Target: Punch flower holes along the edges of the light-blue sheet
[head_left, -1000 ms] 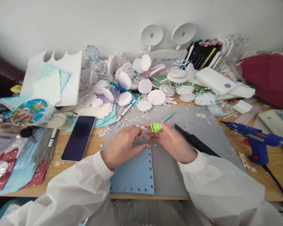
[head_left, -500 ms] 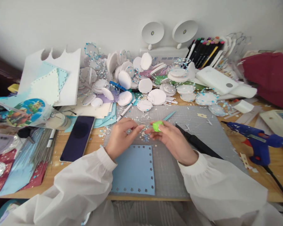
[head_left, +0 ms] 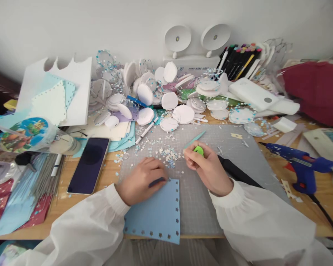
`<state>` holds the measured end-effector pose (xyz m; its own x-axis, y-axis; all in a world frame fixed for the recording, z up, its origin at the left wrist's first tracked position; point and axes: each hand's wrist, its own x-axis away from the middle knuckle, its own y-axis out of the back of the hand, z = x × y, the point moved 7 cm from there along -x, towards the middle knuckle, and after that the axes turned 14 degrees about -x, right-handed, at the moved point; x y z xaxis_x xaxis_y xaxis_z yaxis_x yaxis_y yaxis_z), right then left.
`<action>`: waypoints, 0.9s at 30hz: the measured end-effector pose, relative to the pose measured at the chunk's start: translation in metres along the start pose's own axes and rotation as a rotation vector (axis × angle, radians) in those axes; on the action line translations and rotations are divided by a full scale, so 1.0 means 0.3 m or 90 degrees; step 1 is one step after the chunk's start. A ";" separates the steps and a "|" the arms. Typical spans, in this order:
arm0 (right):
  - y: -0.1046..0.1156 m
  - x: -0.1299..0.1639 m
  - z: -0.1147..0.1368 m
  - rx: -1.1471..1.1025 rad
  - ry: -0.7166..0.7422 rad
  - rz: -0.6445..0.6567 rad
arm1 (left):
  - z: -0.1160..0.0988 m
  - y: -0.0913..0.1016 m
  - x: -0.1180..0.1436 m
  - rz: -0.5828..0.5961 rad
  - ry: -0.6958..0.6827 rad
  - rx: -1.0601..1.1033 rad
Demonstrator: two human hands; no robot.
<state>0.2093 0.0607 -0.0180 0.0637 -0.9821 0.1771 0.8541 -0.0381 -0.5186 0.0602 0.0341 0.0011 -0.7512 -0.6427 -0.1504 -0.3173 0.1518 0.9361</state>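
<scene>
On the cutting mat lies a light blue sheet of paper (head_left: 155, 214), with flower-shaped holes along its edges. My left hand (head_left: 143, 179) grips the sheet's upper left part, fingers curled over it. A dark patch shows between thumb and forefinger; I cannot tell what it is. Right of the sheet, my right hand (head_left: 205, 166) is closed around a small bright green craft punch (head_left: 198, 150), mostly hidden by the fingers. Tiny blue and white paper flowers (head_left: 168, 155) are scattered on the mat beyond both hands.
The grey cutting mat (head_left: 199, 207) covers the middle of the table. A phone (head_left: 88, 166) lies at left, a blue glue gun (head_left: 302, 162) at right. White paper discs (head_left: 183, 113) crowd the back. A black tool (head_left: 238, 171) and a teal pointed piece (head_left: 195, 138) lie nearby.
My left hand has come down onto the blue sheet, which has shifted toward me and overhangs the table edge. My right fingers have closed more around the green punch.
</scene>
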 end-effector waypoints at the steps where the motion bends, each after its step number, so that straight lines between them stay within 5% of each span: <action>1: 0.002 0.000 0.004 -0.005 0.009 0.004 | -0.007 -0.002 0.003 -0.005 -0.023 0.028; 5: -0.004 0.005 0.008 0.050 -0.007 0.053 | -0.020 0.029 0.011 -0.077 -0.055 0.052; 13: -0.107 0.050 -0.028 0.398 -0.087 0.307 | -0.043 0.070 0.043 -0.196 -0.102 0.010; 27: -0.104 0.064 -0.064 0.451 -0.109 0.370 | -0.049 0.054 0.044 -0.182 -0.095 0.009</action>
<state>0.1738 0.0394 -0.0145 0.6066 -0.7694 0.2001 0.7768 0.6272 0.0563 0.0537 0.0172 0.0190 -0.7068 -0.5434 -0.4529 -0.5354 -0.0076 0.8446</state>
